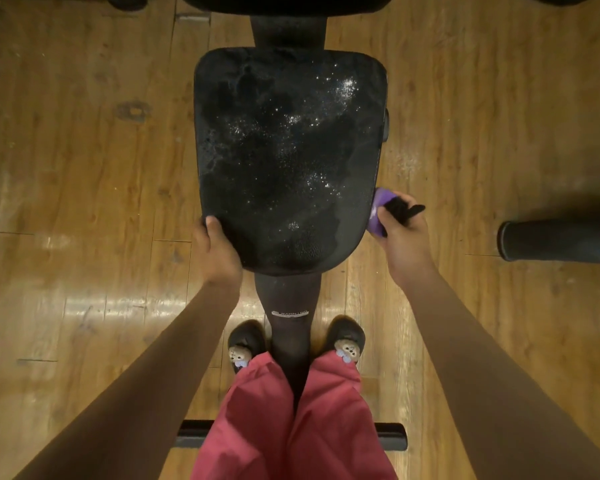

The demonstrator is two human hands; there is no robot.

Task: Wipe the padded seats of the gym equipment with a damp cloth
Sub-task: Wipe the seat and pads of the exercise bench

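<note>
So from my end of the feed I'm looking straight down at the padded seat (284, 150). It's black and sits dead centre, and its top is covered in glistening droplets and wet smears. It's mounted on a dark frame post (288, 299) that runs back toward me between the feet, with a little warning sticker (289, 313) on it.

The left arm reaches out nearly straight. The left hand (215, 251) is clamped on the seat's near left corner, with the thumb (211, 223) lying on top of the edge and the other fingers tucked underneath where I can't see them.

The right arm is stretched out the same way on the other side. The right hand (404, 237) sits just beside the seat's near right edge, fingers wrapped round a purple thing (378, 211) that has a black piece (400, 207) sticking out past the knuckles. The purple bit is right up against the side of the seat. I honestly can't tell whether that's the cloth or a bottle, it's too small and half covered by the fingers.

There's a wooden floor (84, 168) all around. The person is in red trousers (257, 427) and dark slippers (246, 344) with little bear faces, standing astride the post. A black foot bar (392, 436) crosses behind the legs, and a black roller pad (561, 240) pokes in from the right.
</note>
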